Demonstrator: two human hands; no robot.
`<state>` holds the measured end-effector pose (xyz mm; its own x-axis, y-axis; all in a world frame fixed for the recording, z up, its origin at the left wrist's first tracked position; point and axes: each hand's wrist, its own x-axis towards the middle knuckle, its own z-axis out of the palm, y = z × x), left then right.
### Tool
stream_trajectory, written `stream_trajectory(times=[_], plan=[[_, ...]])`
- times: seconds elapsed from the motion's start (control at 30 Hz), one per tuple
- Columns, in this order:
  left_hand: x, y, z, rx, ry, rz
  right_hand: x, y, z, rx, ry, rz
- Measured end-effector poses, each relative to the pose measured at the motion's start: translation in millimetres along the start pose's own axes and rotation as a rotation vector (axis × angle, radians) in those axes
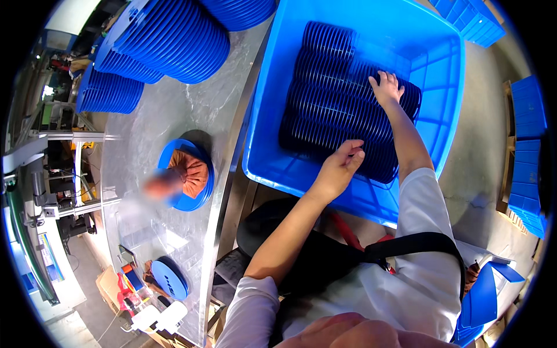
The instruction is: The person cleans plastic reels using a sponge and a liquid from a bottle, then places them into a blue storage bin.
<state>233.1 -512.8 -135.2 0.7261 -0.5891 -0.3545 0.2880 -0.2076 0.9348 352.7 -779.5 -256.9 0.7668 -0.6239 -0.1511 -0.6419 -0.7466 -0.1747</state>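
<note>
A large blue plastic bin (449, 104) stands before me with rows of dark, thin round discs (336, 110) packed on edge in it. My right hand (387, 89) reaches over the far right part of the rows, fingers spread, at or just above the disc rims. No disc is seen gripped in it. My left hand (339, 169) hovers at the bin's near side, by the nearest discs. Its fingers are loosely bent, with the thumb apart and nothing visible between them.
Left of the bin runs a metal table (133, 139) carrying tall stacks of blue discs (174, 43). A brown cloth bundle (194, 174) lies on a blue disc there. Nearer sit a blue round lid (170, 278) and white bottles (168, 316). Blue crates (527, 174) stand at right.
</note>
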Motion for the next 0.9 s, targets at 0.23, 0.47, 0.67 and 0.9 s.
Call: stream_trajectory(times=[0.23, 0.47, 0.67, 0.9], plan=[[49, -26, 11, 0.713, 0.178, 0.318, 58, -88, 2, 0.425, 0.318, -0.339], [67, -27, 4, 0.681, 0.063, 0.333, 109, -202, 11, 0.204, 0.28, -0.281], [82, -21, -13, 0.671, 0.112, 0.267, 118, -228, 7, -0.157, 0.301, -0.193], [85, -23, -9, 0.684, 0.063, 0.322, 120, -227, -5, -0.081, 0.171, -0.158]])
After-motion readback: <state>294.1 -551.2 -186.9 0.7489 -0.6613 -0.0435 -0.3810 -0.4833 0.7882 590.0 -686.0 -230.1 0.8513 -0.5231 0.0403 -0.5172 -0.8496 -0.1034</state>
